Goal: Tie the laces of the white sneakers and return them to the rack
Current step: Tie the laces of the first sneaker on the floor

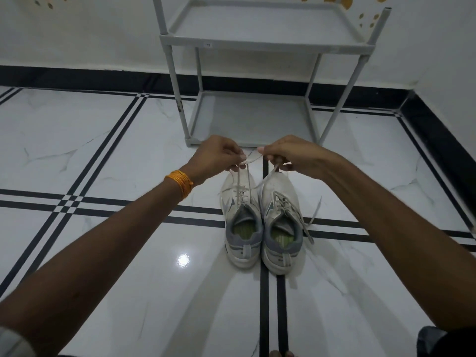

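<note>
**Operator:** Head view, hands first. I read the left hand (pixel 219 154) as pinched closed on one end of the lace (pixel 243 176); the right hand (pixel 288 155) is pinched closed on the other end. Both hands sit above the toe of the left sneaker (pixel 240 217), close together but not touching. A short span of lace runs between the two pinches.

**Checker:** Confirm which shoe the lace belongs to.

**Operator:** Both strands rise from the eyelets of the left sneaker. I see no bow on it. Whether a first crossing is already formed between the fingers, I cannot tell; the fingers cover that point.

**Checker:** Status of the second shoe?

**Operator:** The right sneaker (pixel 280 228) stands touching the left one, heels toward me. Its lace ends hang loose over the outer side onto the floor (pixel 103 150). I judge it untied.

**Checker:** Position of the rack?

**Operator:** The rack (pixel 260 45) stands against the wall beyond the sneakers, just past the hands. I see nothing on the two shelves in view.

**Checker:** Progress estimate?

**Operator:** Early stage. My judgement: knot one is in hand and incomplete. Remaining steps: finish this bow, tie the right sneaker, place both sneakers on a shelf.
</note>
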{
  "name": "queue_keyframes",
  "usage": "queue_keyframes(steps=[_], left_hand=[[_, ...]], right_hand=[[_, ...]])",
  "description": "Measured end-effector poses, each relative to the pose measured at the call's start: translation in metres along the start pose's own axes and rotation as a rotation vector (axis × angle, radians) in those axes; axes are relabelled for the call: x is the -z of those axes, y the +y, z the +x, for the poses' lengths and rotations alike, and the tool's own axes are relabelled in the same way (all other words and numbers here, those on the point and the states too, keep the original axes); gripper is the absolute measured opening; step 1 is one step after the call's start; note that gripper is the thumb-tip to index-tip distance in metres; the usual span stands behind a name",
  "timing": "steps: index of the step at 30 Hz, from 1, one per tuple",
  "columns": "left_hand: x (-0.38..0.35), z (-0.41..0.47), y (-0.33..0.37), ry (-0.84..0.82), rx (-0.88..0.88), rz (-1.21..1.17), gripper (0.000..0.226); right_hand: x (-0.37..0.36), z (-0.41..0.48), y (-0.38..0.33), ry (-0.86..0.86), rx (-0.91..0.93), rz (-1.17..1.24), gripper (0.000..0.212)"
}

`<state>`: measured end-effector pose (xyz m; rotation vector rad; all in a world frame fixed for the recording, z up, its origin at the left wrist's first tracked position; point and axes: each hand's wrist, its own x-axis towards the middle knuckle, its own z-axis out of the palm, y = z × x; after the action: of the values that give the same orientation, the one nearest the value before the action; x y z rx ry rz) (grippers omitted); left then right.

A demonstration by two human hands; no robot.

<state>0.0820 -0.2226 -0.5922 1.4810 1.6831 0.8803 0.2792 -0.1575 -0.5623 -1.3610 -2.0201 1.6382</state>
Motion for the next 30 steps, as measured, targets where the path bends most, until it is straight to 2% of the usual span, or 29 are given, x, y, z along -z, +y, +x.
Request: queue_keyframes(steps=[2, 4, 6, 8, 9, 10, 12, 13, 14, 18, 20, 22, 23, 24, 27, 30], left_hand=[[0.001, -0.002, -0.008, 0.072, -0.082, 0.078, 0.015], [0.002, -0.004, -0.015, 0.12, -0.162, 0.179, 0.013], [0.003, -0.004, -0.023, 0.144, -0.192, 0.265, 0.011], [0.005, -0.002, -0.036, 0.138, -0.208, 0.391, 0.007], [0.007, -0.001, -0.047, 0.128, -0.215, 0.474, 0.006], [0.009, -0.001, -0.06, 0.115, -0.209, 0.565, 0.008], [0.017, -0.003, -0.087, 0.073, -0.147, 0.732, 0.013], [0.019, -0.006, -0.101, 0.047, -0.106, 0.787, 0.014], [0.02, -0.011, -0.112, 0.014, -0.068, 0.83, 0.016], [0.004, -0.026, -0.13, -0.108, -0.019, 0.957, 0.021], [-0.005, -0.024, -0.123, -0.061, -0.061, 0.859, 0.027], [-0.016, -0.021, -0.111, -0.09, -0.076, 0.598, 0.029], [-0.022, -0.02, -0.105, -0.138, -0.076, 0.477, 0.027], [-0.03, -0.019, -0.1, -0.192, -0.07, 0.396, 0.023], [-0.049, -0.02, -0.095, -0.227, -0.068, 0.335, 0.011], [-0.052, -0.021, -0.098, -0.211, -0.005, 0.281, 0.007]], right_hand=[[0.003, 0.0, 0.007, 0.02, -0.017, 0.246, 0.037], [0.003, 0.002, 0.019, 0.027, -0.001, 0.647, 0.042], [0.0, 0.006, 0.036, 0.018, -0.015, 1.045, 0.042], [-0.002, 0.012, 0.053, 0.067, -0.082, 1.295, 0.039], [-0.003, 0.015, 0.061, 0.113, -0.104, 1.266, 0.037], [-0.002, 0.017, 0.07, 0.186, -0.101, 1.079, 0.035], [0.002, 0.019, 0.088, 0.352, -0.022, 0.282, 0.032], [0.001, 0.017, 0.094, 0.369, 0.022, -0.089, 0.028], [-0.002, 0.016, 0.1, 0.326, 0.008, -0.302, 0.027], [-0.024, 0.018, 0.112, 0.009, -0.113, -0.638, 0.048], [-0.034, 0.022, 0.109, 0.072, -0.042, -0.833, 0.049], [-0.042, 0.022, 0.099, 0.239, 0.122, -0.976, 0.04], [-0.045, 0.023, 0.094, 0.252, 0.193, -0.984, 0.033], [-0.049, 0.023, 0.09, 0.193, 0.228, -0.955, 0.026], [-0.063, 0.023, 0.09, -0.068, 0.144, -0.831, 0.014], [-0.062, 0.026, 0.093, -0.038, 0.154, -0.825, 0.015]])
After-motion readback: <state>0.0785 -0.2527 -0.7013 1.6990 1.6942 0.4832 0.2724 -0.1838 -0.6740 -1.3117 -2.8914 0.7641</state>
